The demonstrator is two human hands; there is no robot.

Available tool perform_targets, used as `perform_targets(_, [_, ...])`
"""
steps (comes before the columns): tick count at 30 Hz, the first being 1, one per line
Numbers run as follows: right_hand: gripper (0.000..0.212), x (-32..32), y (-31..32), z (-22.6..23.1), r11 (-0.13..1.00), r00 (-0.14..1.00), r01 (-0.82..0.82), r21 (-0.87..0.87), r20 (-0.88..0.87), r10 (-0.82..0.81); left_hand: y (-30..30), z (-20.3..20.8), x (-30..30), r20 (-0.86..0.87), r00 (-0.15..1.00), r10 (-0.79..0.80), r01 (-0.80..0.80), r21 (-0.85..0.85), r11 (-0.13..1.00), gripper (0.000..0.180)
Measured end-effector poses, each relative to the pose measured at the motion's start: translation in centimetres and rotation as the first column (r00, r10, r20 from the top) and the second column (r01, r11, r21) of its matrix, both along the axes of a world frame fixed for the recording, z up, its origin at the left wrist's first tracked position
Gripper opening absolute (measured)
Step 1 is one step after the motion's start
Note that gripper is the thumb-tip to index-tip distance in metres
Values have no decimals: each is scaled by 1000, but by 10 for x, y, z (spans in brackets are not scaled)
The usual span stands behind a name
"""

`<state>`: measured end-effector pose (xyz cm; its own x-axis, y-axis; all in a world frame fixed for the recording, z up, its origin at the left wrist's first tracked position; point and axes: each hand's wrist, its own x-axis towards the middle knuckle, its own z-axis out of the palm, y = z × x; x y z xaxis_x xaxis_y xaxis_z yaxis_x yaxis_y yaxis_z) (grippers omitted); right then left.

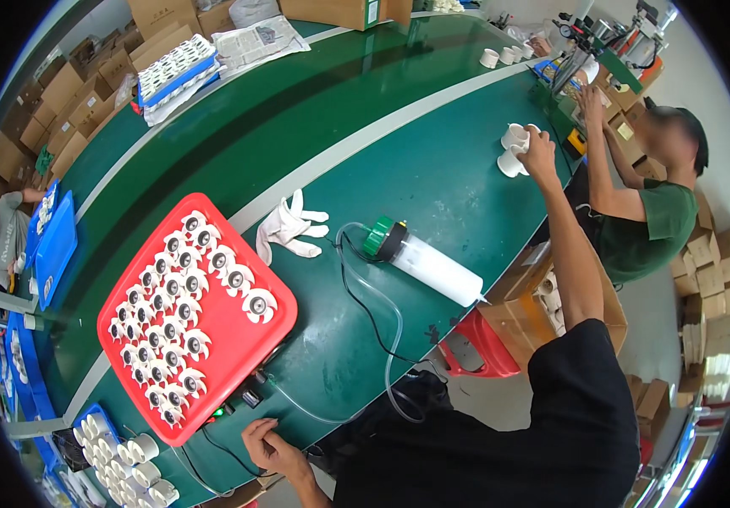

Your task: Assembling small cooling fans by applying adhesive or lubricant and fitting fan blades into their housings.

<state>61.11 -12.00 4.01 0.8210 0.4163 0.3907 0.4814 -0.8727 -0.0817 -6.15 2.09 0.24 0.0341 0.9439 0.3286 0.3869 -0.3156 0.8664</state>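
Note:
At the far right of the bench my right hand [538, 157] reaches out, its fingers closed on a white plastic cup [513, 135] standing in a small cluster. Another white cup [510, 162] sits against it, nearer to me. My left hand [273, 449] rests by the bench's near edge, below the red tray, with loosely bent fingers and nothing visible in them. On the red tray [276, 317] lie several white bladed impellers [259, 306] with dark round centres. A large dispensing syringe [437, 269] of white paste, with a green cap and clear hose, lies mid-bench.
A white glove [293, 227] lies beyond the tray. Several white cups [140, 447] stand at lower left. A cardboard box [521, 305] and red stool [479, 347] are below the bench edge. A co-worker in green [648, 203] works by a press at right; another person [5, 237] is far left.

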Motion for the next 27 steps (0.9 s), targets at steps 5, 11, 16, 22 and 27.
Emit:
perform_targets(5, [80,21,-2,5,995,986,-49,81,-154,62,0,1,1,-15,999,-29,29,-14,999,19])
perform_targets(11, [78,45,-12,7,996,956,-61,61,-283,76,1,-2,2,15,997,-72,72,-32,997,19])
perform_targets(16, [70,41,23,-9,947,928,-297,120,-196,316,1,4,-3,13,1000,-7,7,-35,999,19])
perform_targets(22, [44,97,-40,-6,963,959,-250,-97,-162,232,5,12,-1,-47,996,-81,78,-58,995,20])
perform_targets(27, [24,-17,8,-16,930,926,-339,145,-121,357,-1,10,-2,-32,999,-44,42,-53,998,22])
